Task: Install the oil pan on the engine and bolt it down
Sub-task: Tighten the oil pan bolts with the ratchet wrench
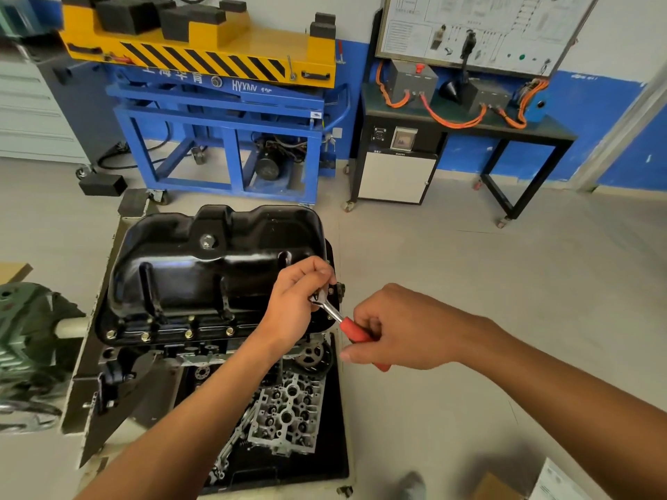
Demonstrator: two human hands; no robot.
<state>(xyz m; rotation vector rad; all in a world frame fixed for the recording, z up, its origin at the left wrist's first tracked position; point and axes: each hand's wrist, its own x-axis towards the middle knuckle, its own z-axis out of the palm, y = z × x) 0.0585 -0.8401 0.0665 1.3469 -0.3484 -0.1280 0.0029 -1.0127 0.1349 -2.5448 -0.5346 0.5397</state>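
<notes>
The black oil pan [216, 276] sits on top of the upturned engine [288, 409], its flange lying on the block. Several bolts [188, 333] stand along the near edge of the flange. At the pan's right edge, the left hand [296, 304] curls its fingers around the head of a ratchet wrench [334, 313]. The right hand [397, 330] grips the wrench's red handle. A blue lift cart [231, 120] stands on the floor behind.
</notes>
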